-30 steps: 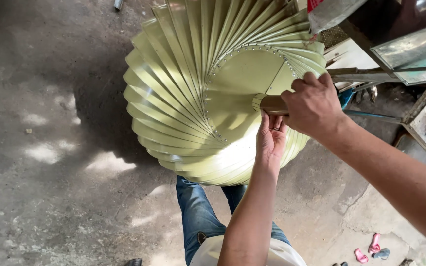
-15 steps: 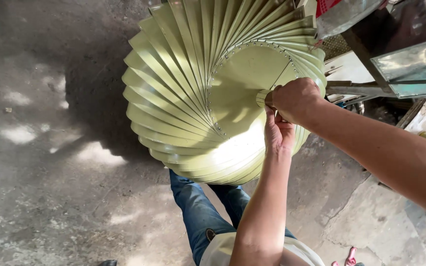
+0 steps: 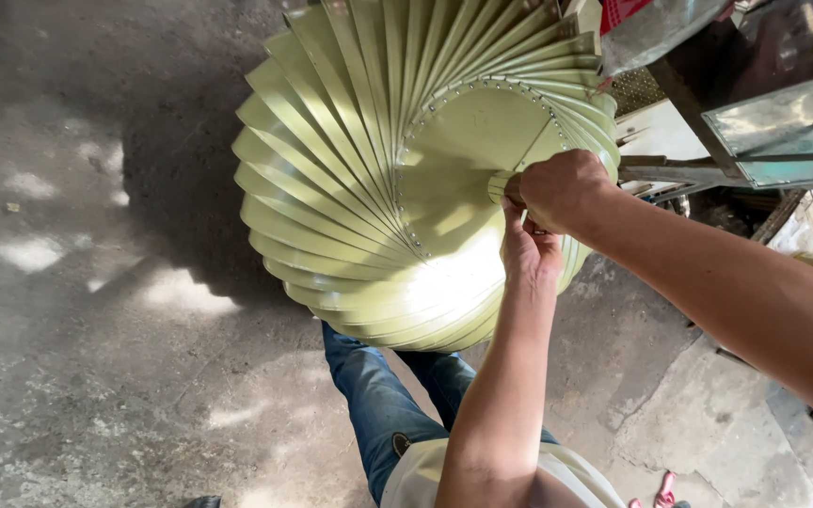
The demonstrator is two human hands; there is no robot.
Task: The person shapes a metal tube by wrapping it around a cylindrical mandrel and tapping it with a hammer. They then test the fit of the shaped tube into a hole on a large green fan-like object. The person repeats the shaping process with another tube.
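A large pale green metal ventilator (image 3: 369, 179), a ball of curved fins with a riveted round disc (image 3: 463, 160), is held up over the floor. My right hand (image 3: 565, 191) comes in from the right and is clenched on a short brown handle (image 3: 510, 186) at the disc's edge. My left hand (image 3: 529, 252) reaches up from below and rests against the ventilator just under the right fist. Its fingertips are hidden behind that fist, so what they grip does not show.
Rough grey concrete floor (image 3: 96, 329) lies on the left and below. Glass-sided metal boxes (image 3: 783, 132) and a dark metal frame (image 3: 689, 103) crowd the upper right. My legs in blue jeans (image 3: 378, 395) are under the ventilator. A small pink object (image 3: 665, 489) lies bottom right.
The right fist has closed in over the brown handle, which showed more a second ago. The left hand stays pressed beneath it. The view has shifted slightly.
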